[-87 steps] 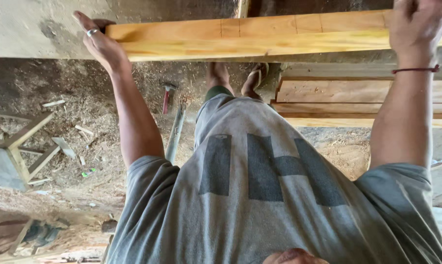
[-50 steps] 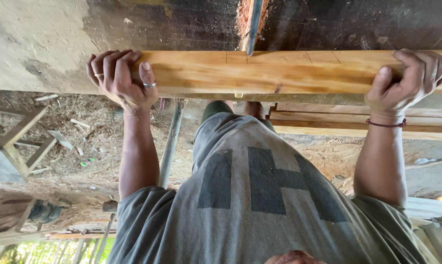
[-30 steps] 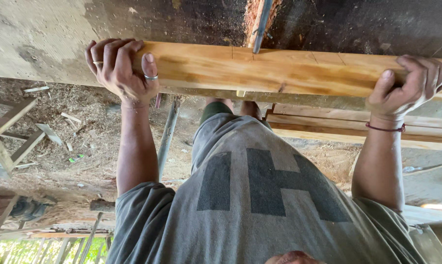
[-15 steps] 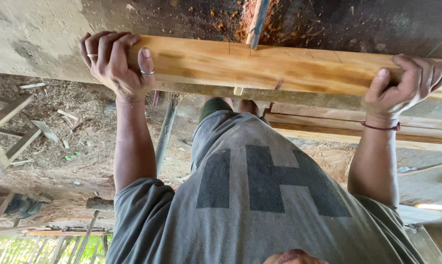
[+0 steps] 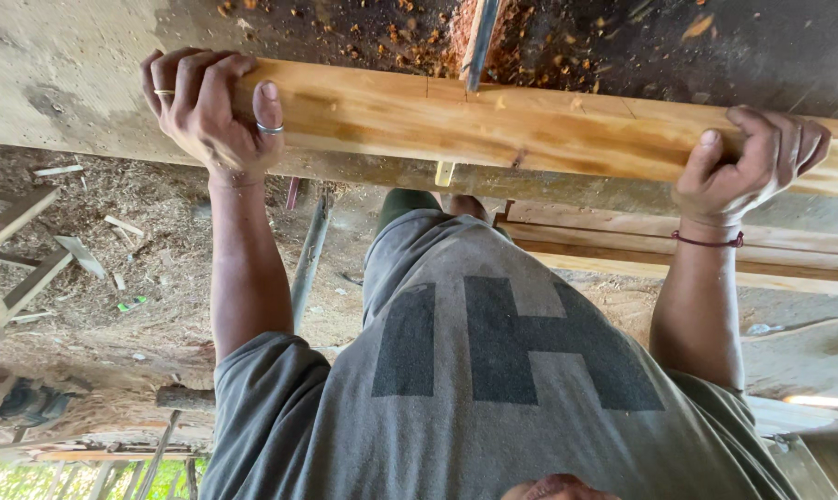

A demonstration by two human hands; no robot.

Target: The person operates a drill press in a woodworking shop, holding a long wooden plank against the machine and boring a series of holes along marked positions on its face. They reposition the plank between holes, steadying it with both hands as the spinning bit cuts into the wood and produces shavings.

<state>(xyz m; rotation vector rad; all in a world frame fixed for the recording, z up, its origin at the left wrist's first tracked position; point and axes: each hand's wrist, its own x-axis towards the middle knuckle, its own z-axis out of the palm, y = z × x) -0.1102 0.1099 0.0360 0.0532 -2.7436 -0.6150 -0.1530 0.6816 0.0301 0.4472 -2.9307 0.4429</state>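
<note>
both hands on plank at saw blade
your left hand [image 5: 211,111] and right hand [image 5: 748,167] have fingers wrapped tight round the plank [image 5: 493,125] on the worktop [image 5: 58,83]; the blade [image 5: 479,42] meets its far edge, cut barely begun.

We have the plank [image 5: 530,130] lying crosswise before us on the bench top [image 5: 67,83], with our left hand [image 5: 211,111] at its left end and our right hand [image 5: 748,167] at its right end. A blade [image 5: 479,42] stands behind the plank, near its middle, with sawdust [image 5: 419,37] around it. More boards [image 5: 678,245] lie stacked below the plank, to the right. Left of us, scraps [image 5: 76,255] lie on the ground.
</note>
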